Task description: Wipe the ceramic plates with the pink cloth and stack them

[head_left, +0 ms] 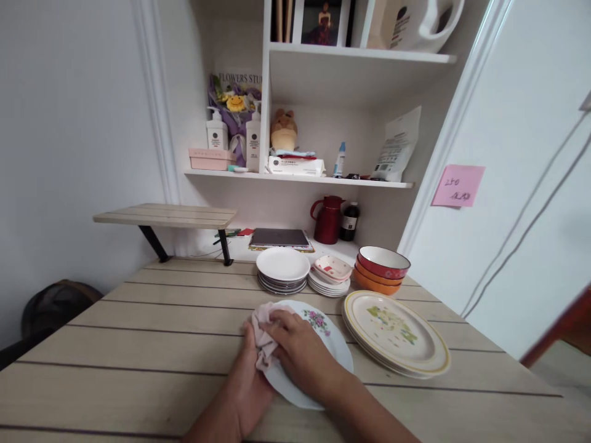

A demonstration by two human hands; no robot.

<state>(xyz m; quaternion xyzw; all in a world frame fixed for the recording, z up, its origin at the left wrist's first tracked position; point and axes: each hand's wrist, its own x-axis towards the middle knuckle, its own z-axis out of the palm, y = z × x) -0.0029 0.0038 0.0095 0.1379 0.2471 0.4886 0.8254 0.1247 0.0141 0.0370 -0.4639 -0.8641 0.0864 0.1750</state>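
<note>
A white plate (335, 344) with a purple flower print is tilted a little above or on the slatted table, in front of me. My left hand (252, 375) grips its left edge, the fingers mostly hidden under the plate and cloth. A pale pink cloth (264, 332) lies folded over the plate's upper left rim. My right hand (300, 347) presses this cloth against the plate with bent fingers. To the right, large cream plates (397, 332) with a yellow rim and green leaf pattern lie stacked.
Behind the plate stand a stack of white plates (283, 264), small dishes (332, 269) and red and orange bowls (382, 264). A small raised shelf (166, 215) rises at the back left. A red jug (328, 219) and a dark laptop (279, 237) are farther back.
</note>
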